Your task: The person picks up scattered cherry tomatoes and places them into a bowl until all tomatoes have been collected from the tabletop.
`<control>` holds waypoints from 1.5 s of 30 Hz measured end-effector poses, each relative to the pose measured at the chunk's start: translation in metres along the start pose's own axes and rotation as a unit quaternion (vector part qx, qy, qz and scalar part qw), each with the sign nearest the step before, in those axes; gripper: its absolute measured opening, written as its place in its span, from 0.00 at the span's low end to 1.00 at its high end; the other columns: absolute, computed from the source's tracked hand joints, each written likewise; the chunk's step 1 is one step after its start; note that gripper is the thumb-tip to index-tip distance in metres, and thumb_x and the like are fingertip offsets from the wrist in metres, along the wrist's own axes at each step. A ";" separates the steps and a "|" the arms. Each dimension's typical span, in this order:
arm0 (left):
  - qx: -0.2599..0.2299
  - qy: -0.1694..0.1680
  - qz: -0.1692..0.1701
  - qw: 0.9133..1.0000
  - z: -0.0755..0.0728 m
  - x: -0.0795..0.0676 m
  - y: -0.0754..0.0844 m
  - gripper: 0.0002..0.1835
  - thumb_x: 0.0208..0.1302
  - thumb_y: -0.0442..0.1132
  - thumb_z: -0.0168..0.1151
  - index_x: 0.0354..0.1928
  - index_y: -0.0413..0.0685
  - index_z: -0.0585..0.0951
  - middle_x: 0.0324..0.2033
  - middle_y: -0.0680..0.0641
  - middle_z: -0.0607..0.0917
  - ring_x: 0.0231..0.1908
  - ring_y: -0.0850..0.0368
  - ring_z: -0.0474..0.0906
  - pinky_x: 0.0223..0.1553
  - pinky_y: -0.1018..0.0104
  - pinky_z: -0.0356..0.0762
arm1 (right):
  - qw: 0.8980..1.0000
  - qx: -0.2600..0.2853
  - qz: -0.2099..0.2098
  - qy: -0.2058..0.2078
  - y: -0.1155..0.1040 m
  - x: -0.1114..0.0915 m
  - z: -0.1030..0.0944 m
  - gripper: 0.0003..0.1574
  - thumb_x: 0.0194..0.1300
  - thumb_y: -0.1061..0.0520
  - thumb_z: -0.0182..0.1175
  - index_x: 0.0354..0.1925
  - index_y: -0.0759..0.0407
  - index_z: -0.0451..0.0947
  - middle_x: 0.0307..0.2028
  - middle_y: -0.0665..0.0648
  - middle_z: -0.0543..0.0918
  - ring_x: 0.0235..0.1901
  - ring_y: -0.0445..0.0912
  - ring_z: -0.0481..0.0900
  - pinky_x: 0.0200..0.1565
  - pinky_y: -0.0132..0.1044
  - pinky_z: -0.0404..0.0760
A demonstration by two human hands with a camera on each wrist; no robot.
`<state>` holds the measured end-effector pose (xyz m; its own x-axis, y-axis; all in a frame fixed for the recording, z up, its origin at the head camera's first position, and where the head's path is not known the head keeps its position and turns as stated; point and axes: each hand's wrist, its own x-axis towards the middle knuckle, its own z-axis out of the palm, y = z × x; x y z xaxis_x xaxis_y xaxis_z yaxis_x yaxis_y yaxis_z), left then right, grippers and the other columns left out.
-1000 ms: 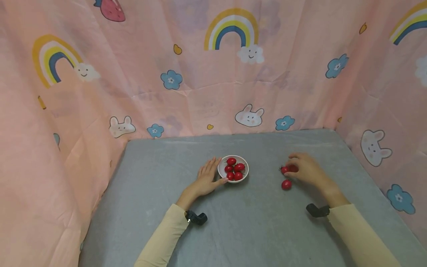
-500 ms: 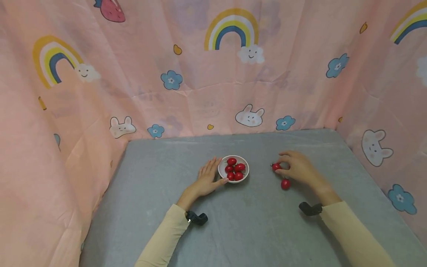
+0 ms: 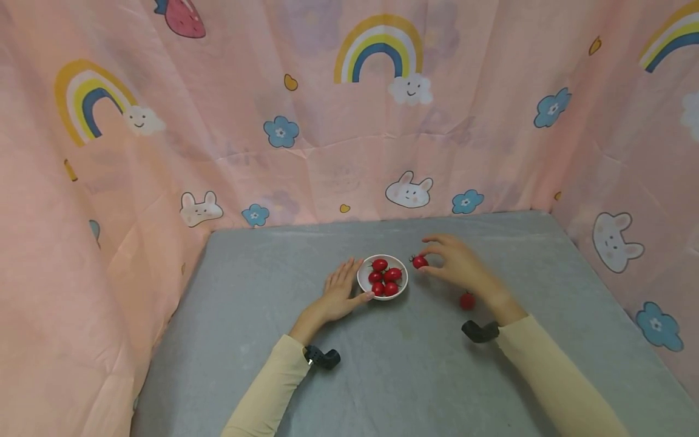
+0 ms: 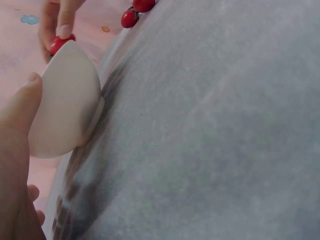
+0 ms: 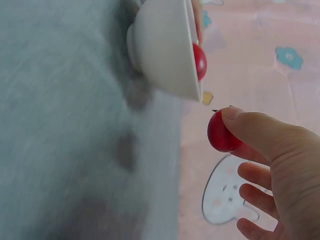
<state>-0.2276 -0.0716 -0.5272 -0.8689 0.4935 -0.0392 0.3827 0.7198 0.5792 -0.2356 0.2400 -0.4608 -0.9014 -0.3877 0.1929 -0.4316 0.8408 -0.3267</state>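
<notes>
A white bowl [image 3: 363, 285] stands on the grey cloth, with several red cherry tomatoes in it. My left hand [image 3: 340, 292] lies against the bowl's left side, fingers straight, the thumb at the rim. Between thumb and fingertip my right hand [image 3: 455, 265] pinches another cherry tomato [image 5: 222, 132] by its sides, its green stem showing. This tomato is just right of the bowl, near the rim and above the cloth. The right hand's other fingers are spread and loosely bent in the right wrist view.
One loose cherry tomato [image 3: 466, 301] lies on the cloth below the right hand; the left wrist view shows two tomatoes [image 4: 130, 19] there, side by side. A pink printed curtain [image 3: 306, 176] encloses the table's [image 3: 393, 376] back and sides.
My right hand has carried its tomato leftward from beside the loose ones to near the bowl. The left hand and the bowl have stayed in place.
</notes>
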 end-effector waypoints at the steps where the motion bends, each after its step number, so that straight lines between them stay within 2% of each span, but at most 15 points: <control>1: -0.001 -0.001 -0.001 1.000 0.000 0.000 0.000 0.48 0.68 0.65 0.54 0.80 0.63 0.41 0.80 0.46 0.43 0.80 0.44 0.37 0.76 0.37 0.37 | 1.000 0.001 -0.004 0.002 -0.003 0.003 0.000 0.21 0.56 0.46 0.73 0.47 0.52 0.86 0.63 0.61 0.76 0.66 0.60 0.69 0.66 0.63 0.68; 6: 0.001 0.001 0.000 1.000 0.001 0.001 -0.001 0.48 0.68 0.66 0.53 0.80 0.62 0.42 0.80 0.45 0.44 0.80 0.43 0.38 0.75 0.37 0.38 | 1.000 0.013 -0.016 0.002 -0.015 0.013 0.003 0.20 0.56 0.47 0.74 0.47 0.50 0.86 0.62 0.60 0.77 0.66 0.59 0.69 0.66 0.63 0.67; 13: 0.002 -0.003 -0.007 1.000 0.002 0.001 -0.001 0.48 0.67 0.67 0.52 0.79 0.65 0.41 0.80 0.46 0.44 0.80 0.44 0.37 0.76 0.38 0.37 | 0.999 0.017 -0.035 -0.006 -0.025 0.019 0.011 0.19 0.55 0.45 0.74 0.44 0.50 0.87 0.62 0.59 0.78 0.66 0.59 0.70 0.67 0.63 0.66; 21: -0.001 -0.005 -0.010 1.000 0.001 0.001 -0.001 0.48 0.67 0.68 0.51 0.79 0.65 0.41 0.80 0.47 0.43 0.80 0.45 0.37 0.76 0.38 0.37 | 0.999 0.025 -0.032 -0.015 -0.032 0.022 0.019 0.22 0.53 0.45 0.75 0.45 0.51 0.86 0.62 0.59 0.78 0.66 0.59 0.69 0.66 0.63 0.67; 30: 0.000 -0.007 -0.012 1.000 0.000 0.001 0.001 0.47 0.67 0.68 0.51 0.79 0.65 0.41 0.80 0.46 0.44 0.80 0.44 0.37 0.76 0.38 0.37 | 0.998 0.023 -0.050 -0.025 -0.036 0.025 0.025 0.22 0.55 0.44 0.73 0.47 0.50 0.86 0.63 0.58 0.77 0.66 0.58 0.70 0.66 0.63 0.67; 45: 0.001 -0.006 -0.007 1.000 0.001 0.001 -0.001 0.48 0.68 0.68 0.51 0.80 0.63 0.40 0.80 0.46 0.43 0.80 0.44 0.37 0.76 0.38 0.37 | 0.998 0.028 -0.034 -0.037 -0.033 0.022 0.024 0.21 0.56 0.45 0.73 0.46 0.51 0.86 0.64 0.58 0.76 0.67 0.58 0.69 0.67 0.63 0.67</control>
<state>-0.2288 -0.0717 -0.5288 -0.8704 0.4889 -0.0584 0.3704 0.7282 0.5767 -0.2420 0.1951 -0.4686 -0.8688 -0.4723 0.1489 -0.4921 0.7895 -0.3669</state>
